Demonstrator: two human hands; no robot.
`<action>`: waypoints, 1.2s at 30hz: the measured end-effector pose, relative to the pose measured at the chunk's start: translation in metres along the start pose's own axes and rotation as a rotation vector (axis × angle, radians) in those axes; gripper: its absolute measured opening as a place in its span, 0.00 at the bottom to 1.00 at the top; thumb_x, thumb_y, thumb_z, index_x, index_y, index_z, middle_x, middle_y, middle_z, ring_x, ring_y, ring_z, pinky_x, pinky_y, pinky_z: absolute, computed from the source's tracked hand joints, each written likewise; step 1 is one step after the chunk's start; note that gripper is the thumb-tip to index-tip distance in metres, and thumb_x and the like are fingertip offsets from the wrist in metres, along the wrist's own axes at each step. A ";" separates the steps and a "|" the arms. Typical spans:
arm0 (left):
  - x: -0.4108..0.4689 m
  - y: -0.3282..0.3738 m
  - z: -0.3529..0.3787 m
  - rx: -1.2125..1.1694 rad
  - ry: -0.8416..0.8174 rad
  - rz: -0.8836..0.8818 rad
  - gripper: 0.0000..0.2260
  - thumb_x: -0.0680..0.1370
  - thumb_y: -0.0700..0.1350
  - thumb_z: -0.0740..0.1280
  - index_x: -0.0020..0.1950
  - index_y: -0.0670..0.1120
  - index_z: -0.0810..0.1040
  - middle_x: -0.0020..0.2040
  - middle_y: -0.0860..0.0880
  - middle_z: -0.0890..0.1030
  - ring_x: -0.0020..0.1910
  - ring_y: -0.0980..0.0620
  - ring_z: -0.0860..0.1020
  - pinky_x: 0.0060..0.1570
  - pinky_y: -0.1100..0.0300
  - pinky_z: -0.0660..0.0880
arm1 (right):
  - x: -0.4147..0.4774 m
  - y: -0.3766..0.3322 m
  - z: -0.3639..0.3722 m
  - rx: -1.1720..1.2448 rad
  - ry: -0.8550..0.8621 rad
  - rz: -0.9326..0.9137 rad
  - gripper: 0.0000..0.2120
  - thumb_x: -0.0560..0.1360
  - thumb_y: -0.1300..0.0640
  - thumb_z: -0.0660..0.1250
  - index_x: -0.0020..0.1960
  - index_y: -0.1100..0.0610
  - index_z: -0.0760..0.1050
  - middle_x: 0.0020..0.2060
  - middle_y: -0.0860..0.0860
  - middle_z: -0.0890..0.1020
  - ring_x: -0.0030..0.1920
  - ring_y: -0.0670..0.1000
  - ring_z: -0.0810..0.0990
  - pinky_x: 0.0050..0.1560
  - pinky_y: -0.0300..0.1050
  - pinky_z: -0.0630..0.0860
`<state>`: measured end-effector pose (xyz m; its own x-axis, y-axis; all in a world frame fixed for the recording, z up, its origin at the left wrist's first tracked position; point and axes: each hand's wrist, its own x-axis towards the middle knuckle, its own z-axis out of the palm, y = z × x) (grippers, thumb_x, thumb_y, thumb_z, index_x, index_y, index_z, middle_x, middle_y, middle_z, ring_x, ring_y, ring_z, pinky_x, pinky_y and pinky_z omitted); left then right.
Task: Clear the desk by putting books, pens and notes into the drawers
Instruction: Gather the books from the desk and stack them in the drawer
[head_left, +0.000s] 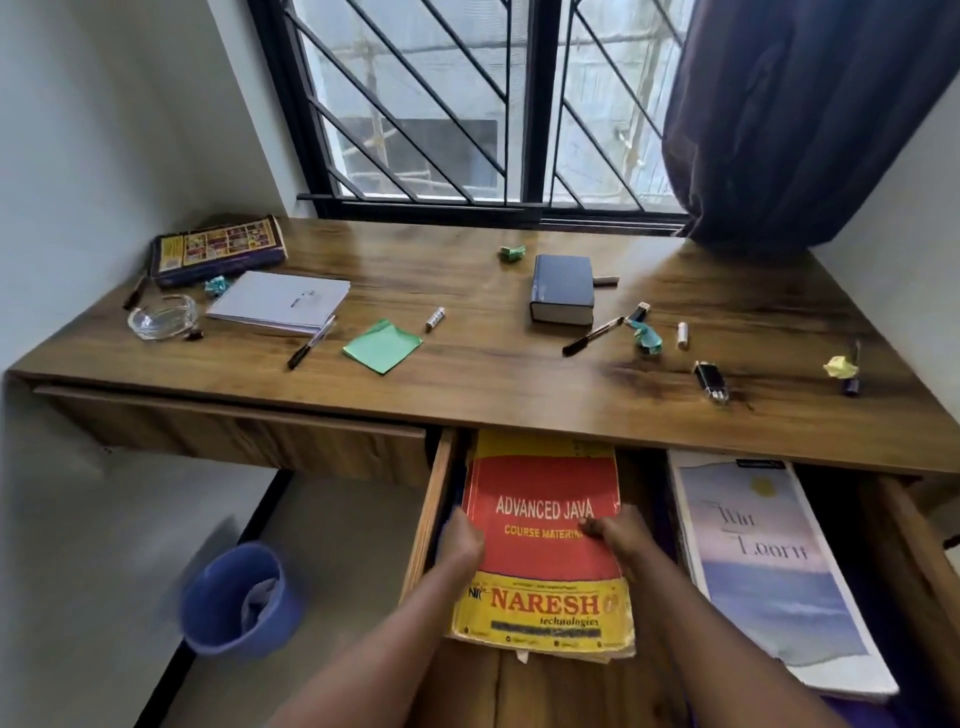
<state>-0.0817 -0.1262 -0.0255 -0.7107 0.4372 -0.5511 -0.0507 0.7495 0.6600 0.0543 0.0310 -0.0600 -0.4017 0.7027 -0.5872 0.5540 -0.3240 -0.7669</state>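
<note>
A red and yellow "Advanced Java" book (545, 545) lies in the open middle drawer (428, 512) under the wooden desk (493, 374). My left hand (460, 540) grips its left edge and my right hand (615, 535) grips its right edge. To its right in the drawer lies a pale blue book (769, 561). On the desk are a thick dark book (563, 288), a white notebook (280, 301), a colourful book (218, 249), a green note pad (383, 345), black pens (311, 342) (592, 336) and crumpled notes (644, 335) (840, 367).
A glass ashtray (161, 317) sits at the desk's left. The left drawer (234, 431) is closed. A blue waste bin (239, 597) stands on the floor to the left. A barred window and a dark curtain (805, 119) are behind the desk.
</note>
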 end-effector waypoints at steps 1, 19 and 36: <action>0.005 -0.002 -0.001 0.099 0.020 0.030 0.15 0.81 0.40 0.56 0.68 0.42 0.66 0.62 0.43 0.76 0.57 0.46 0.78 0.54 0.55 0.78 | 0.003 0.001 0.004 0.009 0.001 0.026 0.10 0.69 0.63 0.74 0.47 0.68 0.78 0.43 0.64 0.82 0.43 0.58 0.81 0.50 0.59 0.78; -0.018 -0.033 0.002 1.172 -0.346 0.578 0.53 0.68 0.69 0.65 0.77 0.50 0.34 0.77 0.48 0.34 0.75 0.42 0.34 0.68 0.32 0.36 | -0.010 -0.003 0.023 -0.329 0.151 0.017 0.33 0.72 0.50 0.71 0.69 0.61 0.61 0.65 0.61 0.72 0.64 0.63 0.72 0.64 0.55 0.69; -0.029 -0.038 -0.004 1.233 -0.334 0.539 0.46 0.75 0.62 0.63 0.77 0.46 0.34 0.77 0.44 0.36 0.76 0.42 0.38 0.73 0.37 0.46 | -0.049 -0.001 0.029 -0.454 0.054 -0.151 0.42 0.70 0.58 0.73 0.76 0.58 0.52 0.75 0.58 0.53 0.74 0.60 0.56 0.72 0.54 0.59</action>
<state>-0.0616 -0.1695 -0.0329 -0.2355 0.7761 -0.5850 0.9440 0.3257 0.0521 0.0521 -0.0214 -0.0380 -0.4708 0.7562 -0.4545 0.7594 0.0852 -0.6450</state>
